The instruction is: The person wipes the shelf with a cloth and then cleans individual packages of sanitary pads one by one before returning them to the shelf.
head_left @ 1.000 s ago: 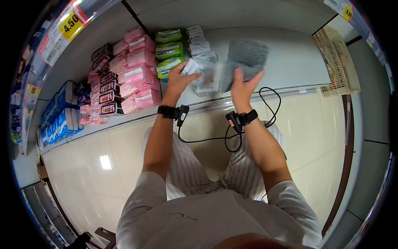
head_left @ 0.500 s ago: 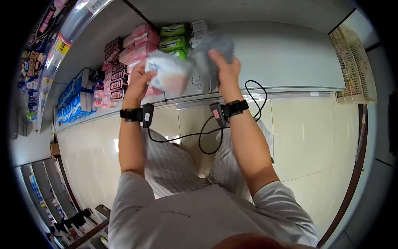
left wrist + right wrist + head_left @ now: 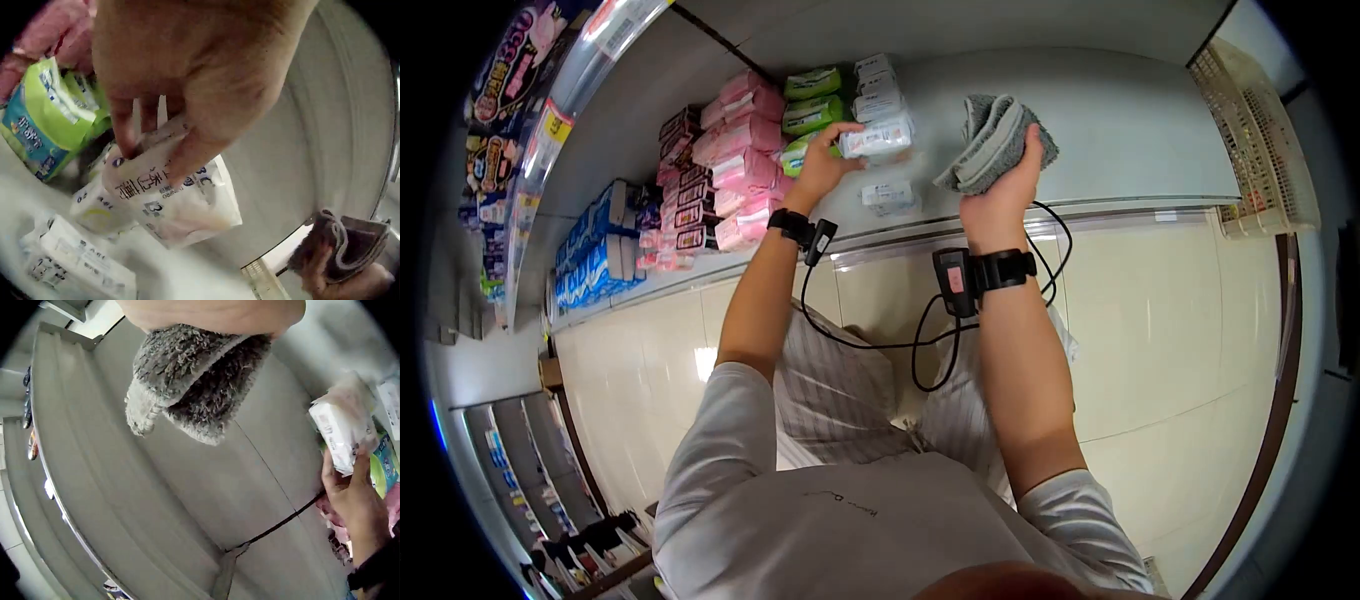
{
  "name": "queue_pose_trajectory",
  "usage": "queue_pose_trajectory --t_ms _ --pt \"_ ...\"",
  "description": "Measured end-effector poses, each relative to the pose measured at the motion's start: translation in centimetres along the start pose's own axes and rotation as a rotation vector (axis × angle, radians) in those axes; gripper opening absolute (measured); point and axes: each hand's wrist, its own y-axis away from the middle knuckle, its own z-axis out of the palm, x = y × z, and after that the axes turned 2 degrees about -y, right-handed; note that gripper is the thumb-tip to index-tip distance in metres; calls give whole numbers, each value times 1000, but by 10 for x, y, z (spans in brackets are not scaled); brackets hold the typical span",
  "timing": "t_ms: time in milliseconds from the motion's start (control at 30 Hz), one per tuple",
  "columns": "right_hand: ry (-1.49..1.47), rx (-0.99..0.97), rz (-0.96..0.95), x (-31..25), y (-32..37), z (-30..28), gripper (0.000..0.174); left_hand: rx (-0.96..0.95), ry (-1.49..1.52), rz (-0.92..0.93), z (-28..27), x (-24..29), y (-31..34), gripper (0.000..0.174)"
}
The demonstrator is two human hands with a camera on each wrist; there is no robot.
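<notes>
white pack: "BC", "薄" | shirt: script, illegible

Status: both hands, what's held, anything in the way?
Left hand gripping white wrapped pack. Right hand holding folded grey cloth. Green packs close beside left hand; no obvious blockage.

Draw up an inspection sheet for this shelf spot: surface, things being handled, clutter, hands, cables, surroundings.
Surface: pale shelf, stocked toward the left with pink packs and green packs.
Things handled: white pack, wrapped; grey cloth, folded. Whether the white pack touches the shelf is unclear.
Clutter: plastic basket at the shelf's right end.
Hands: left hand holds the white pack; right hand grips the grey cloth.
Cables: black cable hangs between the wrists, with a loop.
Surroundings: tiled floor below; price tag upper left.
</notes>
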Motion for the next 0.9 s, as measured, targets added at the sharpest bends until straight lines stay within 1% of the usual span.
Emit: queue_pose_trajectory --t_ms 67,133,200,233,300,333,400,433,467,533,567,600,633,667,733,767,833,867,900 --pt "41 50 -47 -8 1 0 46 -27 51 36 14 -16 -3 58" --pt "36 52 -65 -14 5 1 45 -50 82 52 25 -24 -7 56" --pt "41 71 -106 -14 2 -1 42 -66 5 19 32 -34 -15 53" --pt "46 74 -119 -13 1 -5 42 -72 17 24 36 -43 -18 53" --pt "68 20 -155 -7 -4 -13 57 -92 -385 3 41 -56 -21 45" --pt "75 22 -164 -5 -7 -15 57 -94 -375 8 44 -58 -24 45" --pt "97 33 -168 -1 -11 -17 57 2 -616 27 49 -54 -26 38" --pt "101 35 -179 1 -12 -18 57 68 -608 -30 53 -43 -29 35" --pt "108 58 -155 3 -13 -18 56 65 -599 -18 57 -40 -33 35" --pt "116 74 -146 7 -17 -20 56 219 -491 -19 61 -40 -46 43" --pt "139 84 -132 9 -20 -23 48 219 -480 -11 63 -42 -52 43" --pt "163 92 -115 12 -23 -26 41 219 -490 38 66 -44 -57 46" --pt "193 119 -86 12 -26 -30 41 221 -502 85 67 -47 -62 50" --pt "198 116 -91 12 -29 -34 41 225 -496 88 69 -51 -64 50" --pt "306 150 -20 12 -34 -36 41 57 -793 -74 71 -46 -65 53" --pt "303 169 -42 12 -36 -38 40 58 -790 -72 73 -46 -67 53" --pt "351 214 -29 10 -44 -40 41 133 -897 -93 79 -47 -68 53" --pt "397 256 -13 9 -47 -43 42 127 -896 -93 80 -47 -68 53" --pt "397 259 -13 8 -51 -46 42 65 -929 -108 77 -40 -68 56"
